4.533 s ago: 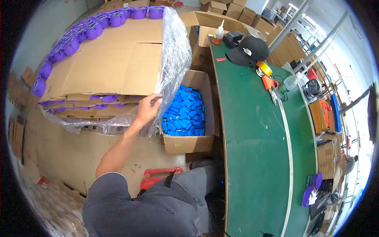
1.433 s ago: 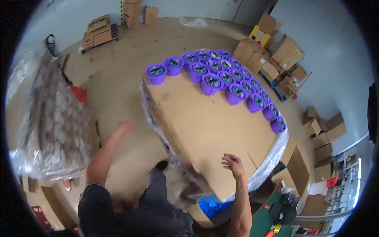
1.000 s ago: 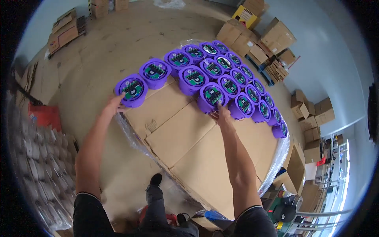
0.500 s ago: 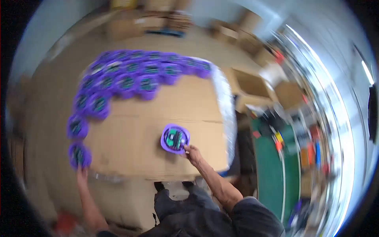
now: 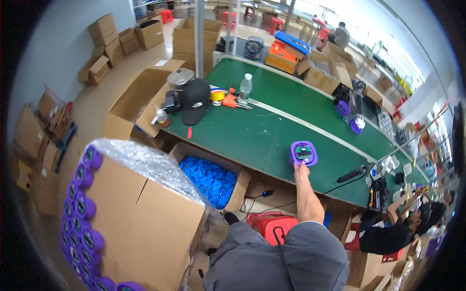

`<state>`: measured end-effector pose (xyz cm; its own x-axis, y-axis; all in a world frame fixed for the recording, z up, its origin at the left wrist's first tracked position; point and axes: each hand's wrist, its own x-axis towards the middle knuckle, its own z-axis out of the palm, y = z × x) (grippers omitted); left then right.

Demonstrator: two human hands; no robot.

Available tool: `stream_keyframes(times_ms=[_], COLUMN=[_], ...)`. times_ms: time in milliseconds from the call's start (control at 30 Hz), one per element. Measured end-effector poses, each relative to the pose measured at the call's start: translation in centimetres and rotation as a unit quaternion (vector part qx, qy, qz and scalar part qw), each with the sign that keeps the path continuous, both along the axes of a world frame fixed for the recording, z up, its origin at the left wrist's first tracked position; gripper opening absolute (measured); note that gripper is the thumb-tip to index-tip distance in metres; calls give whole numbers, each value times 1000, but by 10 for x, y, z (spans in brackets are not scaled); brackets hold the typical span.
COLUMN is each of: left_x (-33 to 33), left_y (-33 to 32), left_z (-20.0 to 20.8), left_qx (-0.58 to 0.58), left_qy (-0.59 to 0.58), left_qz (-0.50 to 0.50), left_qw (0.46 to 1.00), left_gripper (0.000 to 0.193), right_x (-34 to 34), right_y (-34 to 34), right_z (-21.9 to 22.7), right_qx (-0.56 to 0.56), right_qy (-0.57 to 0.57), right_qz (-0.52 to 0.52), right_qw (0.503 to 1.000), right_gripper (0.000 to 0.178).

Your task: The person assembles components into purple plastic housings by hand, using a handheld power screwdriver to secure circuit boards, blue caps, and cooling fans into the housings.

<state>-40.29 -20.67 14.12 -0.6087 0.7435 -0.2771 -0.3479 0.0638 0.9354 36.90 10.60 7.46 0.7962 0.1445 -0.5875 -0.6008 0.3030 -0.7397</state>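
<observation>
In my right hand [image 5: 301,169] is a rounded purple plastic housing [image 5: 294,154] with a green circuit board and dark parts inside it. My fingers close on its near edge, and the open face points up. The hand is stretched out over the green workbench [image 5: 262,140]; whether the housing touches the top I cannot tell. My left hand is out of view. At the left, several more purple housings [image 5: 85,207] stand in rows along the far and left edges of a cardboard-covered table [image 5: 141,218].
A carton [image 5: 238,191] of small blue pieces sits below the bench edge. A red stool [image 5: 272,225] stands close to me. A black cap [image 5: 195,102], tape roll [image 5: 217,94] and bottle [image 5: 246,88] lie on the bench. Another person [image 5: 388,237] sits at the right.
My view has turned right, from the cardboard-covered table to the green workbench. The housing in my right hand has come along. My left hand, earlier at a housing, has left the view.
</observation>
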Motion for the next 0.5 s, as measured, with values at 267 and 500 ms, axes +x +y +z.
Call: stream_keyframes(times_ms=[267, 500], left_x=[156, 467], left_y=[172, 375], left_z=[83, 27], left_qx=[-33, -116], left_qy=[-20, -50], left_qz=[-147, -544], left_qw=[988, 830], left_gripper=[48, 21], right_x=[112, 49], right_y=[14, -107], right_z=[-8, 1], right_qx=[-24, -35], right_qy=[-25, 11], right_qz=[107, 319], right_qw=[994, 947], right_gripper=[46, 41])
